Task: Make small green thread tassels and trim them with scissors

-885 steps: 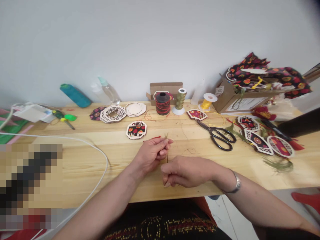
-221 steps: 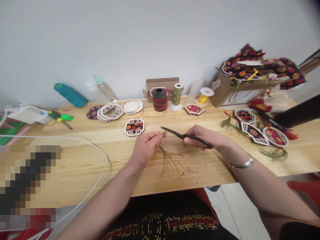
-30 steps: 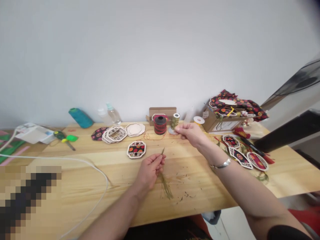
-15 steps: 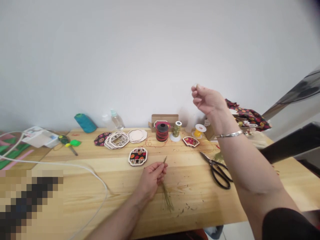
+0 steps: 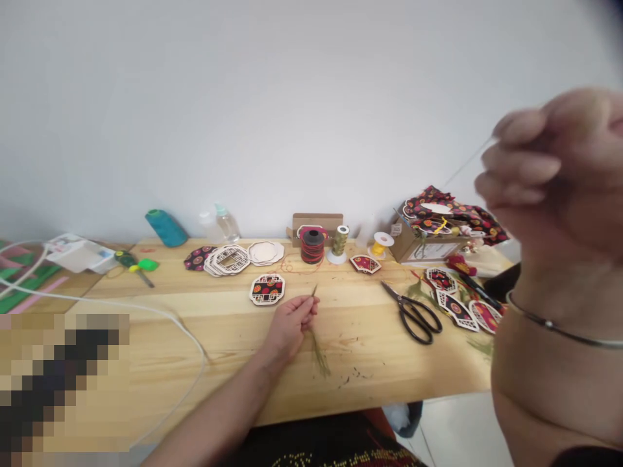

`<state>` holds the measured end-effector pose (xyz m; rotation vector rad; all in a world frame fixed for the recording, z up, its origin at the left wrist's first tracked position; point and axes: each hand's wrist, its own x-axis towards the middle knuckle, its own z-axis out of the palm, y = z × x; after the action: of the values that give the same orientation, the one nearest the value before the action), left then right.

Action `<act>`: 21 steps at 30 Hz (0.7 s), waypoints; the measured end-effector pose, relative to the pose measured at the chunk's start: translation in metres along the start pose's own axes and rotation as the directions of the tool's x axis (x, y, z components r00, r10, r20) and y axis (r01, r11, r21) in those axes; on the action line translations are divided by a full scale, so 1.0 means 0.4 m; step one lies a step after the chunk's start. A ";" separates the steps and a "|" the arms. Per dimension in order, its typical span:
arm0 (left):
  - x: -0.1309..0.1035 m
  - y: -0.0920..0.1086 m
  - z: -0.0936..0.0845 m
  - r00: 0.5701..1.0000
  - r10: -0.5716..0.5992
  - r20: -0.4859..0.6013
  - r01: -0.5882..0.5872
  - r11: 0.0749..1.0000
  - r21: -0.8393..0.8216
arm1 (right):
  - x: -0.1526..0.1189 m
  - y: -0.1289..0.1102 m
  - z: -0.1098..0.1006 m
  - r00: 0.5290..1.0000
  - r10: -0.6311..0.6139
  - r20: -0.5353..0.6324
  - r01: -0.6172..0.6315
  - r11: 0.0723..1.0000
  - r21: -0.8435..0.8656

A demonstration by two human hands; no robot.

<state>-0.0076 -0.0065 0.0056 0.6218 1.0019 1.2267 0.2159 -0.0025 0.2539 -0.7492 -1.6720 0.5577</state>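
My left hand point(image 5: 296, 318) is closed around a thin bundle of olive-green threads point(image 5: 319, 357), whose tip pokes up above the fingers while loose ends hang below, over the wooden table point(image 5: 233, 350). Raised high at the right and close to the camera, my right hand point(image 5: 545, 149) is blurred, its fingers closed on a fine thread point(image 5: 470, 159) that slants down to the left. Where that thread ends cannot be made out. An octagonal patterned piece point(image 5: 267, 289) lies just left of my left hand.
Black-handled scissors point(image 5: 418, 318) lie right of centre. Spools of red cord point(image 5: 312, 248), gold thread point(image 5: 340, 245) and yellow thread point(image 5: 380, 244) stand along the back. Octagonal frames point(image 5: 228, 259) lie at back left. A cardboard box point(image 5: 423, 246) holds patterned fabric. A white cable point(image 5: 160, 311) crosses the left.
My right hand has swung right, up and nearer the camera, uncovering the box and patterned pieces. My left hand keeps its hold on the green threads. The view has shifted slightly.
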 end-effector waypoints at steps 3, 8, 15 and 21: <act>0.001 0.009 0.001 1.000 0.021 0.010 -0.021 0.999 -0.048 | -0.088 0.002 0.037 0.944 0.215 0.252 -0.246 0.964 0.098; -0.006 0.022 0.008 0.997 0.076 -0.013 -0.077 0.991 -0.110 | -0.183 0.118 0.134 0.463 0.458 0.759 -0.419 0.868 -0.268; -0.035 0.033 0.055 0.999 -0.015 0.037 0.018 0.997 -0.078 | -0.184 0.246 0.211 0.359 0.532 0.767 -0.298 0.844 -0.446; -0.017 0.025 0.077 0.989 -0.139 0.042 0.141 0.989 -0.042 | -0.164 0.315 0.213 0.516 0.487 0.705 0.064 0.799 -0.598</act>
<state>0.0147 -0.0066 0.0301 0.5294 0.9660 1.1068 0.1647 0.0379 0.1017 -1.2751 -2.7696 0.6701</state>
